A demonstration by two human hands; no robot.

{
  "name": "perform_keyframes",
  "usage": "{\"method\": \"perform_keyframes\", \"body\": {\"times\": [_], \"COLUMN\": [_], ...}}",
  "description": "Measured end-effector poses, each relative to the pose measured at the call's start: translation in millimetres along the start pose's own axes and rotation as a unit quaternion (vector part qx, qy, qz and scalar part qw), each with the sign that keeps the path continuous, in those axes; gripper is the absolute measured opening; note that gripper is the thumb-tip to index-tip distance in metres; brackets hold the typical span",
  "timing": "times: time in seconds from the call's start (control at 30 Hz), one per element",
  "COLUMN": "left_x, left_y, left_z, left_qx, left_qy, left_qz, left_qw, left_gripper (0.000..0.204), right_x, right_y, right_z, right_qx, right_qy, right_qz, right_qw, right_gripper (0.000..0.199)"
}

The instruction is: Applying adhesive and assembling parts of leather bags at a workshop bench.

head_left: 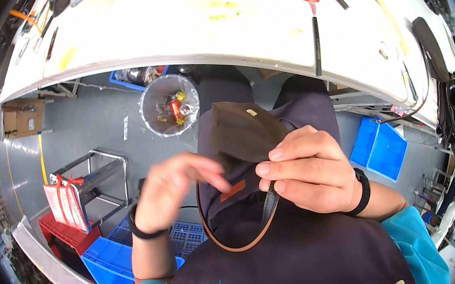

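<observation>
Fingers of the right hand (314,171) pinch a dark strap (270,203) against a brown pouch (242,135), held in the lap just near of the table (207,22). The left hand (174,189), blurred, hovers just left of the pouch with fingers loosely spread, gripping nothing. The strap loops down over the dark apron (309,263). Risk, as I judge it: a one-handed pinch is thin, so the pouch could slip toward the floor, perhaps near the bin (170,104), or the loop could snag.
</observation>
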State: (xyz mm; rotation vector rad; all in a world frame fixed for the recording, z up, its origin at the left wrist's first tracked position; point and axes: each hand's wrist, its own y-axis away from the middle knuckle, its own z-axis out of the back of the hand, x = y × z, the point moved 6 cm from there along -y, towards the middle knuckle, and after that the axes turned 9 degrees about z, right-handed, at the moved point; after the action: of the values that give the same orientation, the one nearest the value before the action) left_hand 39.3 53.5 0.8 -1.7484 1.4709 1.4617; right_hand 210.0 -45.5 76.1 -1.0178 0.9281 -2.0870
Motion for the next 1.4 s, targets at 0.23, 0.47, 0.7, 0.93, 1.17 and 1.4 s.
{"method": "perform_keyframes", "body": {"times": [0.23, 0.47, 0.7, 0.93, 1.17, 1.4], "left_x": [-19, -32, -38, -24, -19, -16], "left_y": [7, -2, -5, -1, -4, 0], "left_z": [-80, -86, -87, -81, -83, -79], "left_qx": [0.116, -0.005, -0.032, -0.006, -0.006, -0.074], "left_qy": [0.111, -0.094, -0.057, -0.003, 0.043, 0.072], "left_qz": [0.131, -0.056, -0.097, -0.053, -0.076, -0.037], "left_qw": [0.978, 0.994, 0.993, 0.999, 0.996, 0.994], "left_gripper": [0.032, 0.032, 0.034, 0.036, 0.035, 0.039], "right_x": [2, -5, -16, -53, -135, -149], "right_y": [-21, -18, -9, -1, 25, 0], "right_z": [-7, 3, -2, 54, 113, 93], "right_qx": [0.015, -0.085, -0.030, 0.081, 0.216, 0.377], "right_qy": [0.034, 0.060, -0.001, 0.032, 0.381, 0.388], "right_qz": [0.097, -0.014, -0.067, -0.210, -0.184, -0.036], "right_qw": [0.995, 0.994, 0.997, 0.974, 0.880, 0.840], "right_gripper": [0.012, 0.024, 0.036, 0.032, 0.032, 0.015]}}
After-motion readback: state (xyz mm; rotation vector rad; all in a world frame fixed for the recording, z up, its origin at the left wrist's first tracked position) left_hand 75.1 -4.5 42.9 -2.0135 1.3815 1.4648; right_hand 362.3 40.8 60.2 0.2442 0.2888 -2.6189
